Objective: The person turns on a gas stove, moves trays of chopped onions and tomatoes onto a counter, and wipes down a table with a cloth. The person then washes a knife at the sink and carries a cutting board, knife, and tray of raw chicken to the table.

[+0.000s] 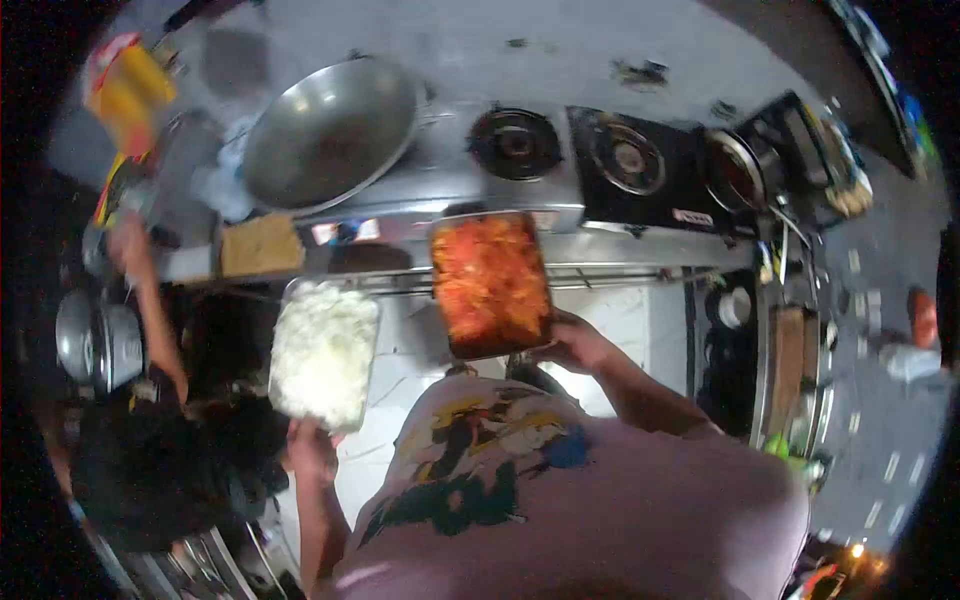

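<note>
My left hand [314,452] is closed on the near edge of a rectangular tray [376,350] heaped with white chopped food [325,355], which looks like onion. In my right hand [578,343], gripped at its near right corner, is a second rectangular tray [490,354]. That one is full of chopped red-orange food [488,275], which looks like tomato. Both trays are held apart in front of my body, above the white tiled floor and near the stove's front edge. The fingers under the trays are partly hidden.
A large metal wok [330,135] sits at the counter's left, beside a gas burner [515,143]. A black stove [628,158] and a pot [737,172] stand to the right. At left, a co-worker's arm [162,325] reaches over the counter, close to the white food's tray.
</note>
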`<state>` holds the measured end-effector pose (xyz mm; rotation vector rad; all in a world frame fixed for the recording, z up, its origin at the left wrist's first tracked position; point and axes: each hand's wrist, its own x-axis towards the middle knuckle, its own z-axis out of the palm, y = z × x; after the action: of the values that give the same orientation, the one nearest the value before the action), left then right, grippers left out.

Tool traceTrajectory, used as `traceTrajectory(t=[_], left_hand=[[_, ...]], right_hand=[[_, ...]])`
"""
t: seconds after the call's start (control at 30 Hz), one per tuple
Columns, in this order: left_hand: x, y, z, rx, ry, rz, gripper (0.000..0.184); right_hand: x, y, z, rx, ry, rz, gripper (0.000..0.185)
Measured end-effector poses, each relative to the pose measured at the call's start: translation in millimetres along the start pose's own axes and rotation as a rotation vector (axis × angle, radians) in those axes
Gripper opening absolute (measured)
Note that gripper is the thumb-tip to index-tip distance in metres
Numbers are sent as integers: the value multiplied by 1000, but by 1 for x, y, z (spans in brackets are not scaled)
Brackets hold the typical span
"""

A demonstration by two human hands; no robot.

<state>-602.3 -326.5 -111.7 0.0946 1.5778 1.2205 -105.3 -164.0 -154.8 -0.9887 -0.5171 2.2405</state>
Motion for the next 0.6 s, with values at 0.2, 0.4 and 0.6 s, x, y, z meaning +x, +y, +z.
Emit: traceTrajectory(t=[0.2, 0.4, 0.6], left_hand=[[-3, -36, 30, -98, -15, -49, 35], [-9, -67, 103, -223, -80, 132, 15], [-43, -47, 150, -364, 30, 110, 26]], right_hand=[[-4, -39, -44, 19, -191, -90, 68], [-18, -113, -81, -272, -110, -50, 48], [-37, -161, -69, -284, -58, 24, 53]])
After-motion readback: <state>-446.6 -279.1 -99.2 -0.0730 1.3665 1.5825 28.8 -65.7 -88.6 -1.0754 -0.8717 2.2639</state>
